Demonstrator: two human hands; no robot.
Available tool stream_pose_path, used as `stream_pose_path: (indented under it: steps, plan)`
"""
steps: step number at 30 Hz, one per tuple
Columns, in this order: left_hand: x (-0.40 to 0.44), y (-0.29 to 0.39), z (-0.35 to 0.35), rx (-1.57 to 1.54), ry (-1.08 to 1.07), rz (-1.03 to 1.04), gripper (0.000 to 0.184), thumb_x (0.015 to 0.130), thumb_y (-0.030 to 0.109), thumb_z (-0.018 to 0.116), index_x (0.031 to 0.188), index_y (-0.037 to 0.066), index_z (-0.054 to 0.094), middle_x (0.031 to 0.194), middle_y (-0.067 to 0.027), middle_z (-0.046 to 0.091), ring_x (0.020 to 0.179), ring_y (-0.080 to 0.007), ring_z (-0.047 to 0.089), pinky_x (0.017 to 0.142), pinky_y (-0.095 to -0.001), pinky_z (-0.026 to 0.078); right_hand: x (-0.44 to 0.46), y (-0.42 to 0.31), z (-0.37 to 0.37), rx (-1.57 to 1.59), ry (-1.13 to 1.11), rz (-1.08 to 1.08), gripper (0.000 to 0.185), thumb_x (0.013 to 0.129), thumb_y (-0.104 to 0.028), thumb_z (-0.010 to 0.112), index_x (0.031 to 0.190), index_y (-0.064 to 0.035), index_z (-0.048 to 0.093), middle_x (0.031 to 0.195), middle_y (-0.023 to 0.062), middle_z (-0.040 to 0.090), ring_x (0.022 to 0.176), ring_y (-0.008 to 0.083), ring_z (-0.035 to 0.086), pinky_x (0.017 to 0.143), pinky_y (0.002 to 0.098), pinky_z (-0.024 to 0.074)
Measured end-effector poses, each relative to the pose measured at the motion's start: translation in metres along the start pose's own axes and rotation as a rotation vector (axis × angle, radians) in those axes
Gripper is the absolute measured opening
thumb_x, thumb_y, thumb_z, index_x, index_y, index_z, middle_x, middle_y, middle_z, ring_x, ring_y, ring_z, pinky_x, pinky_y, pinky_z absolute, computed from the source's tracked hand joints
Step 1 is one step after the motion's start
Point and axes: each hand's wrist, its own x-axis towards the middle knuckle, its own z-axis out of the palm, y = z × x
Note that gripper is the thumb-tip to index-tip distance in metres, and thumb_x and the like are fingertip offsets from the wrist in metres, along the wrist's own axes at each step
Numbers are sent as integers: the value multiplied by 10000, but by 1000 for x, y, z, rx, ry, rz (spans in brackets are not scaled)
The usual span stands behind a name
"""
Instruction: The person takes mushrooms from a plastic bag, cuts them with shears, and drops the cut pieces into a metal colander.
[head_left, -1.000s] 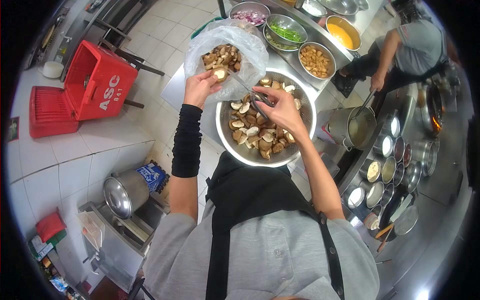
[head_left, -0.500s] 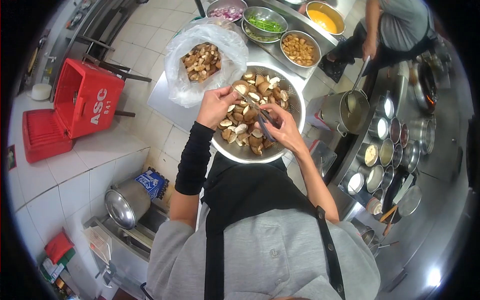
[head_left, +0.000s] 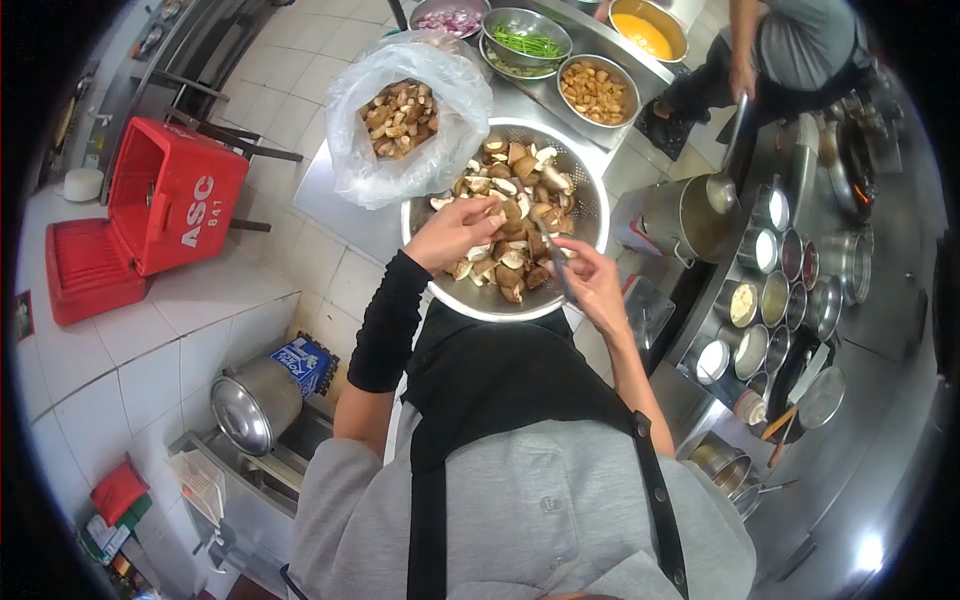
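Observation:
Below me, a perforated metal colander holds many cut and whole brown mushrooms. My left hand, with a black sleeve on the forearm, is over its left side, fingertips pinched on a brown mushroom. My right hand is closed round the dark handles of a pair of scissors at the colander's right side. The blades point up and left, apart from the held mushroom. Behind the colander, to the left, an open clear plastic bag contains mushroom pieces.
Bowls of chopped red onion, green vegetables and browned cubes stand beyond the colander. At right, another person's hand holds a ladle over a large pot. A red box lies open at left.
The scissors have drawn back right and down from the left hand. My left hand has lowered toward the mushrooms. The other person's ladle has lifted in the pot.

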Motion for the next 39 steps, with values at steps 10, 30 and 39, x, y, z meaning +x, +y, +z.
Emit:
stream_pose_path:
  steps: [10, 30, 39]
  plan:
    - [87, 26, -123, 847, 672, -9, 372, 947, 247, 627, 1186, -26, 709, 1179, -274, 697, 1122, -413, 673, 987, -454, 524, 3, -15, -13, 136, 39, -221, 407, 963, 12, 622, 1368, -2, 584, 898, 28, 728, 776, 20, 617, 634, 179, 448]
    - [33, 21, -99, -235, 534, 412, 295, 979, 34, 639, 1270, -7, 661, 1210, -113, 683, 1097, -180, 669, 942, -298, 555, 41, -83, 53, -329, 87, -417, 435, 863, -202, 751, 1286, -121, 690, 661, 53, 613, 553, 121, 527, 571, 301, 447]
    - [19, 14, -90, -399, 578, 373, 326, 970, 16, 630, 1295, -9, 632, 1241, -98, 661, 1111, -156, 631, 987, -301, 518, 56, -100, 60, -509, 48, -472, 442, 860, -269, 753, 1274, -126, 700, 614, 105, 602, 545, 203, 601, 590, 364, 485]
